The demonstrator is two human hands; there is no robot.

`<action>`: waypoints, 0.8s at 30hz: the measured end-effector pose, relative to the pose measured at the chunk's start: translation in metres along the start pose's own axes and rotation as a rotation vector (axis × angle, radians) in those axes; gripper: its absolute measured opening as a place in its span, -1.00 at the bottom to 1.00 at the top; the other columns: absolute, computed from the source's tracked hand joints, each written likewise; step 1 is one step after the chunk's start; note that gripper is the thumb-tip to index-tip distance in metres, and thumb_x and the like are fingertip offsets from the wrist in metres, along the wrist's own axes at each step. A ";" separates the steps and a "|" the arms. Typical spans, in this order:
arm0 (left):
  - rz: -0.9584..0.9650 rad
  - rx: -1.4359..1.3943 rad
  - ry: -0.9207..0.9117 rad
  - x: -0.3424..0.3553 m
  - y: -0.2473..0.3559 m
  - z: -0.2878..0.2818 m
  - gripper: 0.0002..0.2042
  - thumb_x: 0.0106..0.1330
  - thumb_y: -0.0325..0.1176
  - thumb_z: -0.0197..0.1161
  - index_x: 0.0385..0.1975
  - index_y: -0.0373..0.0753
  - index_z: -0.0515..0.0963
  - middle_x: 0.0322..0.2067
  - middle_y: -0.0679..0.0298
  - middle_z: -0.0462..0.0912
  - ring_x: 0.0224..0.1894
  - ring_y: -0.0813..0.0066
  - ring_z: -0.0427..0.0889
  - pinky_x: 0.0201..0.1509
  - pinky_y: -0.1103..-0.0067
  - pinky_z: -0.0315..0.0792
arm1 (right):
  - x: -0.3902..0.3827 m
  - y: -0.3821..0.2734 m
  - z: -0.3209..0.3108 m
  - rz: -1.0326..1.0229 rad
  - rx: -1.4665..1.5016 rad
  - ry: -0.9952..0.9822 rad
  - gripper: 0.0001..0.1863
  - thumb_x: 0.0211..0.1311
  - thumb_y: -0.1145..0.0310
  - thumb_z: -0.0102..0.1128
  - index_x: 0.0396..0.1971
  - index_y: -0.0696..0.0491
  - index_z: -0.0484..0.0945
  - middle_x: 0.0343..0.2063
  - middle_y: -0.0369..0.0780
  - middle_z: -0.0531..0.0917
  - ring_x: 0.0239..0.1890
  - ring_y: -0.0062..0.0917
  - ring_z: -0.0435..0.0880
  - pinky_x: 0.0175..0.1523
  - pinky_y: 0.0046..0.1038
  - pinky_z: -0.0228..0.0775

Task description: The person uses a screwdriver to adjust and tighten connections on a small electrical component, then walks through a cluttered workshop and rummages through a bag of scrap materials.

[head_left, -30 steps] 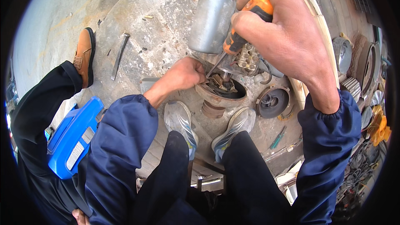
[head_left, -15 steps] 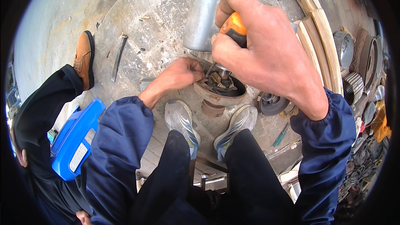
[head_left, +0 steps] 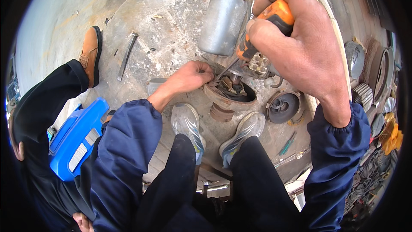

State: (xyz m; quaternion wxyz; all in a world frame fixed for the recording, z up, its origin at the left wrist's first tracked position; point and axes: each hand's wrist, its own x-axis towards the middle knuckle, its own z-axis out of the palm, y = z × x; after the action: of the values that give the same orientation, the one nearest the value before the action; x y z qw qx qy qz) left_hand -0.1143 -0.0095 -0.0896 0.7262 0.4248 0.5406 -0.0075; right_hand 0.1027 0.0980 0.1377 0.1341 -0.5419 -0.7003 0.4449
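Sleeves [head_left: 126,139] were navy, shiny, gathered at cuffs [head_left: 338,130]. Hands [head_left: 187,77] were bare. Trousers [head_left: 262,176] were black. Shoes [head_left: 184,120] were pale grey, dark curved stripes along sides.

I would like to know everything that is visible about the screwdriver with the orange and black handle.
The screwdriver has a thick orange handle with black panels, plastic-looking, and a slim metallic-looking shaft. The grip of the right hand hides part of the handle. The screwdriver slants down to the left, its lower end at the round, rusty housing, near the left hand. What the tip touches cannot be made out.
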 end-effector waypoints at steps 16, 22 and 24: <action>0.536 -0.255 0.340 -0.105 0.080 -0.060 -0.62 0.47 -0.25 0.39 0.12 -0.36 0.54 -0.07 0.15 0.77 -0.32 0.60 0.68 -0.26 0.66 0.53 | 0.071 -0.005 0.042 -0.876 0.390 -0.198 -0.78 0.25 0.45 0.11 -0.48 0.30 0.62 -0.59 0.00 0.59 -0.49 -0.20 0.60 -0.36 -0.30 0.45; 0.636 -0.271 0.373 -0.080 0.086 -0.083 -0.65 0.53 -0.21 0.33 0.12 -0.31 0.52 -0.23 0.15 0.75 -0.45 0.63 0.63 -0.41 0.68 0.48 | 0.050 0.007 0.016 -0.636 0.936 -0.477 -0.74 0.39 0.33 0.18 -0.21 0.21 0.72 -0.22 -0.09 0.77 -0.22 -0.47 0.65 0.02 -0.53 0.39; 0.647 -0.449 0.401 -0.081 0.079 -0.086 -0.66 0.58 -0.17 0.24 0.13 -0.30 0.51 -0.22 0.16 0.73 -0.48 0.66 0.61 -0.43 0.69 0.46 | 0.026 0.009 0.028 -0.549 0.604 -0.284 -0.82 0.38 0.36 0.24 -0.24 0.18 0.67 -0.29 -0.11 0.70 -0.30 -0.46 0.62 -0.08 -0.50 0.37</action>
State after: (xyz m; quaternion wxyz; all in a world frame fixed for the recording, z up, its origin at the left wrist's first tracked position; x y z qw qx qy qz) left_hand -0.1782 0.0586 0.0176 0.6462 0.3970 0.4981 0.4205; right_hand 0.0800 0.1075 0.1075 0.3024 -0.2054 -0.6683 0.6478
